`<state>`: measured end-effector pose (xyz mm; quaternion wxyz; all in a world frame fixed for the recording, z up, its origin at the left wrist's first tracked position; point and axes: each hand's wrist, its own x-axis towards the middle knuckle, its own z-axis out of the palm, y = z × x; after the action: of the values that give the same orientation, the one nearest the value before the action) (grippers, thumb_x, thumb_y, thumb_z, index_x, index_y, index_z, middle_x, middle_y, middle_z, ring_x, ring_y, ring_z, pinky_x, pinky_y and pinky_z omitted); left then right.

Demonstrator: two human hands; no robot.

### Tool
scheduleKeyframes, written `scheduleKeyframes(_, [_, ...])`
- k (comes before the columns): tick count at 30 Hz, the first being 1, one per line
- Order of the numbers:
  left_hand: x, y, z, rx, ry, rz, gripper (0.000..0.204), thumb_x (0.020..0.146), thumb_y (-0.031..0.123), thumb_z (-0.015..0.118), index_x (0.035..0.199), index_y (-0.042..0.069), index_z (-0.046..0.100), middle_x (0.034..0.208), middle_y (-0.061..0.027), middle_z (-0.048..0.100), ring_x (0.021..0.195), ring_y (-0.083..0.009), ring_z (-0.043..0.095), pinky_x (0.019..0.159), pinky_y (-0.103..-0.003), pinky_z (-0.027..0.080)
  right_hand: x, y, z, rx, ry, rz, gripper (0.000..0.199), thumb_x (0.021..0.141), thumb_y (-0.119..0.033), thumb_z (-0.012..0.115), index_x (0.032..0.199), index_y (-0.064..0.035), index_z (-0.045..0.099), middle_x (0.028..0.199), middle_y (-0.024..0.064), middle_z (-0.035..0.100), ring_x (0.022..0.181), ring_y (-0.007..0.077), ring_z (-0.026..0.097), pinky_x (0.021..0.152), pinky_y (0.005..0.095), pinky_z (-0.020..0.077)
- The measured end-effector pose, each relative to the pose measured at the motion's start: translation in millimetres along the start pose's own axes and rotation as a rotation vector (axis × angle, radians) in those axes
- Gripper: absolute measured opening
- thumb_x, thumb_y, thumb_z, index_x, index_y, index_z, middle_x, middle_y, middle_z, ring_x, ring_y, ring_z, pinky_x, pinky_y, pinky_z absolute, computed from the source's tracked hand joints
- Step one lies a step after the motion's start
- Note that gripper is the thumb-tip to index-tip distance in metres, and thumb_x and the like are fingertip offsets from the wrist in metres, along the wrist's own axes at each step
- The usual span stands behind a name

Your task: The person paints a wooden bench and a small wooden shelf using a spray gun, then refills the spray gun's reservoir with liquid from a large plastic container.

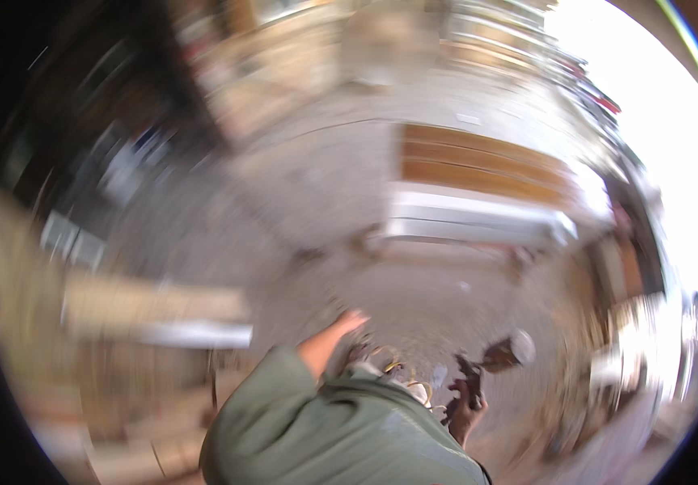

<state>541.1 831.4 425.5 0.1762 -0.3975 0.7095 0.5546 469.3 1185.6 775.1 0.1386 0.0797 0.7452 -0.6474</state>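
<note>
We see a soft, matt green cloth sleeve [317, 428] | the floor [414, 307] looks like rough grey concrete | the stacked boards [478, 162] look like brown wood, dull not shiny | the white slab [470, 218] under them looks smooth | the dark tool [490, 360] in our right hand [466, 408] is too blurry to tell
</note>
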Motion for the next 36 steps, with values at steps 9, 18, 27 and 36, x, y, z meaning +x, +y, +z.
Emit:
scheduleKeyframes(9, [-176, -79, -20, -0.230, 0.466, 0.013, 0.043, 0.089, 0.043, 0.068, 0.084, 0.001, 0.069, 0.068, -0.0118, 0.073, 0.060, -0.0234, 0.071, 0.063, -0.038, 0.056, 14, 22, 4, -0.185, -0.502, -0.154, 0.028, 0.097, -0.029, 0.067, 0.102, -0.0016, 0.069, 0.079, 0.0049, 0.070, 0.041, 0.0077, 0.047, 0.037, 0.0239, 0.0329])
scheduleKeyframes(18, [-317, -314, -197, -0.150, 1.111, -0.443, 0.051, 0.084, 0.053, 0.068, 0.073, 0.004, 0.074, 0.068, -0.0137, 0.071, 0.070, -0.0322, 0.071, 0.071, -0.044, 0.057, 20, 3, 140, -0.287, -0.798, -0.237, 0.025, 0.095, -0.021, 0.069, 0.111, -0.0015, 0.069, 0.082, 0.0051, 0.072, 0.057, 0.0065, 0.059, 0.042, 0.0216, 0.0361])
scheduleKeyframes(27, [-435, -349, -469, -0.027, 1.793, -0.301, 0.034, 0.088, 0.041, 0.070, 0.086, 0.007, 0.070, 0.081, -0.0184, 0.070, 0.080, -0.0391, 0.069, 0.072, -0.048, 0.054, -50, -4, 299, -0.393, -0.824, -0.230, 0.031, 0.096, -0.023, 0.069, 0.117, -0.0009, 0.069, 0.081, 0.0057, 0.072, 0.059, 0.0088, 0.061, 0.044, 0.0214, 0.0395])
scheduleKeyframes(36, [-613, -364, -671, 0.357, 1.943, -1.142, 0.070, 0.079, 0.053, 0.075, 0.128, 0.005, 0.061, 0.127, -0.0197, 0.064, 0.116, -0.0333, 0.062, 0.102, -0.053, 0.043, -82, -14, 381, -0.426, -0.884, -0.370, 0.023, 0.095, -0.016, 0.067, 0.111, -0.0002, 0.071, 0.084, 0.0055, 0.073, 0.068, 0.0107, 0.064, 0.060, 0.0246, 0.0433])
